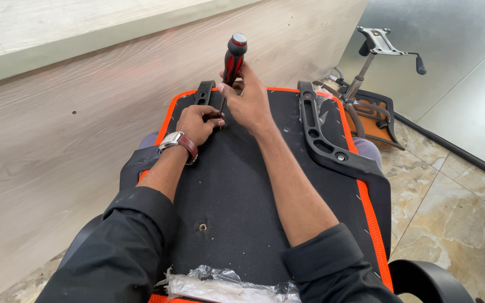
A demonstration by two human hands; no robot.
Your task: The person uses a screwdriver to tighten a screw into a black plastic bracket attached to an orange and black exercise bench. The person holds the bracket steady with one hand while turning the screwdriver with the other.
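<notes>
You hold a red-and-black-handled screwdriver (232,62) nearly upright, handle up, its thin shaft pointing down at the underside of the black fabric seat (237,191) with orange edging. The seat lies bottom-up, and the screwdriver tip meets it near the seat's far edge, beside the black plastic bracket (204,92) mounted there.
</notes>
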